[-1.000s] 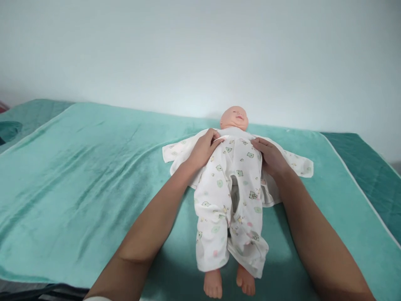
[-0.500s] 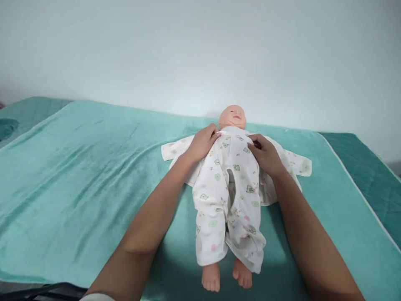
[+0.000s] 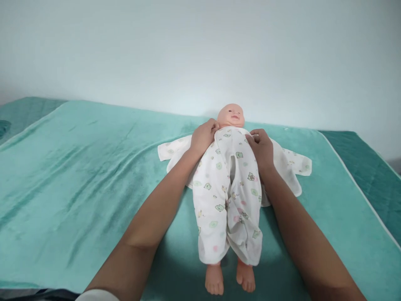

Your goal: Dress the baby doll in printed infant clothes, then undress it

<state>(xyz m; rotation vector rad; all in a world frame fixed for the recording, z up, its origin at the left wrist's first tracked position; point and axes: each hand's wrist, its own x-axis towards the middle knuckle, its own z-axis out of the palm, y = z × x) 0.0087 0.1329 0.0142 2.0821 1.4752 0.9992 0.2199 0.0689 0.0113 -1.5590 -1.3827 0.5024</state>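
A baby doll (image 3: 231, 116) lies on its back, head toward the wall and bare feet toward me. White split-crotch baby pants (image 3: 213, 196) with small green and pink prints cover its legs and reach up to the chest. Under it a matching baby shirt (image 3: 171, 148) is spread, sleeves out to both sides. My left hand (image 3: 203, 137) is closed at one side of the waistband, near the doll's neck. On the other side, my right hand (image 3: 262, 146) pinches the waistband's opposite edge. The doll's arms are hidden.
A green plush blanket (image 3: 78, 179) with soft creases lies under the doll. Beneath it, a darker quilted cover (image 3: 360, 167) shows on the right. The pale wall (image 3: 200, 54) rises directly behind the far edge.
The waistband has come up a little toward the neck, and both hands rose with it. The pant legs look straighter, with the cuffs slightly higher and more of the feet showing.
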